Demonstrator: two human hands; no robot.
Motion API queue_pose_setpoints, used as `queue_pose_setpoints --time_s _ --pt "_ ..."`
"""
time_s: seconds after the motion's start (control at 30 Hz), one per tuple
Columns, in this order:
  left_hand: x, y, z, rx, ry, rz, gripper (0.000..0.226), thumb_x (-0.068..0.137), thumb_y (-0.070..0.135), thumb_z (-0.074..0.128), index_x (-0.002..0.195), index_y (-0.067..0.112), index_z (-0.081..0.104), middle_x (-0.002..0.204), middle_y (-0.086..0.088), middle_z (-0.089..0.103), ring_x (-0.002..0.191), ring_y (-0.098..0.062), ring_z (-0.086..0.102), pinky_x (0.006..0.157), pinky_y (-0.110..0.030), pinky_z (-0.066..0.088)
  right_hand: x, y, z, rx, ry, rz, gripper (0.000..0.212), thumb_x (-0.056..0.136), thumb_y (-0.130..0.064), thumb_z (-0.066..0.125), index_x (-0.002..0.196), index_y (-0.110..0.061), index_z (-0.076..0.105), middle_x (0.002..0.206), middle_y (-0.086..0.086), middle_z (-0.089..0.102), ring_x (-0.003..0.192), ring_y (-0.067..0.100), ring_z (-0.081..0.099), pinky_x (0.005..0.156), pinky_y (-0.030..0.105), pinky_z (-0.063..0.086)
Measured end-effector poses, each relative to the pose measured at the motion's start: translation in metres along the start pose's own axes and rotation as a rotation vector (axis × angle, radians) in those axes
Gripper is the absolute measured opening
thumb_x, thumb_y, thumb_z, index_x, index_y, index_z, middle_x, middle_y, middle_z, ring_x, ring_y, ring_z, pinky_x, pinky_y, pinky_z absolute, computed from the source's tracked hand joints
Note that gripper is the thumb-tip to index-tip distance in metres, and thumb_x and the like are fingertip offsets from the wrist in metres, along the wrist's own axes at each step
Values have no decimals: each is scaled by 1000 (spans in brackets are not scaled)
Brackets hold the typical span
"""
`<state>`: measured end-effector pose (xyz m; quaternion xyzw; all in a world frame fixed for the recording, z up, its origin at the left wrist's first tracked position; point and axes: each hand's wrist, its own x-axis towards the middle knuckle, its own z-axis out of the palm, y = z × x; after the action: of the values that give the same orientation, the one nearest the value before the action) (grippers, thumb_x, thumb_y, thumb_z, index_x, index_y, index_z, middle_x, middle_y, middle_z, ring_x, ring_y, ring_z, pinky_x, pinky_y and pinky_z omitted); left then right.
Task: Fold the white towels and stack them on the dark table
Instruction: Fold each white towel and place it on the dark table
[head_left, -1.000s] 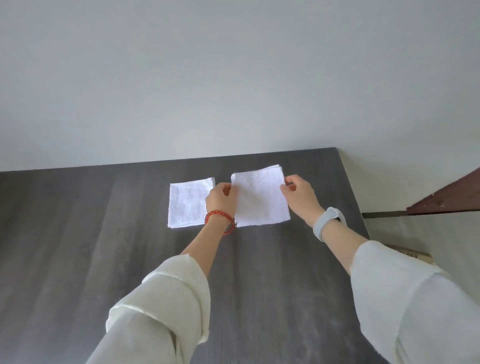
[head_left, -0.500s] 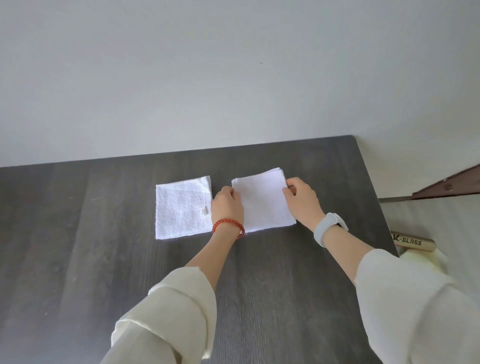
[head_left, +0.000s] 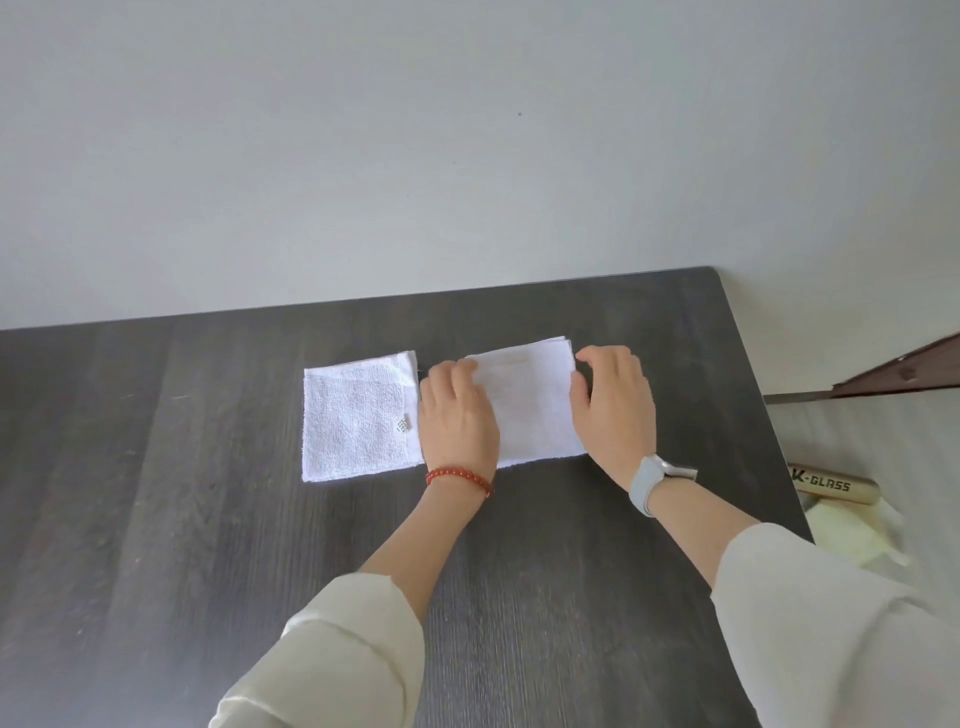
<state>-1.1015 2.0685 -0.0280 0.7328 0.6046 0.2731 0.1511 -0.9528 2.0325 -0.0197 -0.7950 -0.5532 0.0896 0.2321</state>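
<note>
Two folded white towels lie on the dark counter (head_left: 208, 519), side by side near its far edge. The left towel (head_left: 358, 418) lies flat and untouched, a small tag at its right edge. The right towel (head_left: 530, 405) is a folded square with several layers showing at its far right corner.

Left hand (head_left: 457, 415): palm down, fingers loosely spread, resting on the left edge of the right towel and covering the narrow gap between the two pieces. Right hand (head_left: 615, 410): fingers curved, pressed against the towel's right edge, thumb side towards the cloth. Neither hand pinches or lifts; both lie open against the cloth. A red bead bracelet (head_left: 460, 480) is on the left wrist, a pale watch (head_left: 652, 480) on the right.

Step in hand, as I judge it: squaring and flattening the right towel before it goes on the other.

To do it well:
- Press both sides inward evenly so the layers line up; the far right corner looks slightly fanned.
- Smooth from the middle outward to drive out air.
- For stacking, slide fingers under both sides and lift level, or the fold may open.
- Set it down edge to edge on the left towel.

Off the counter's right side a roll marked K-GLASS (head_left: 831, 486) lies on the floor, clear of the work.
</note>
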Motion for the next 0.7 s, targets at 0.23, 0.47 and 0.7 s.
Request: queue_pose_setpoints --time_s 0.23,0.47,0.7 --pt "-15 -5 16 376 -385 125 58 91 35 20 137 5 39 145 -8 39 136 -22 33 101 -47 38 6 7 17 -504 -280 -373 52 90 -28 25 131 -9 48 140 10 45 132 23 40 101 57 33" --pt "-10 -11 12 512 -583 172 66 88 52 -5 140 15 -21 151 1 -24 136 -15 -26 115 -43 -3 5 4 18 -487 -471 -334 64 91 -38 5 145 -9 20 154 10 15 143 25 13 109 53 27" --pt "13 19 -35 550 -652 182 56 99 34 25 147 16 5 156 -5 -6 143 -21 -10 116 -45 -2 8 -21 -41 -256 -546 -244 45 98 -22 26 143 -15 24 155 4 12 144 23 1 115 46 9"
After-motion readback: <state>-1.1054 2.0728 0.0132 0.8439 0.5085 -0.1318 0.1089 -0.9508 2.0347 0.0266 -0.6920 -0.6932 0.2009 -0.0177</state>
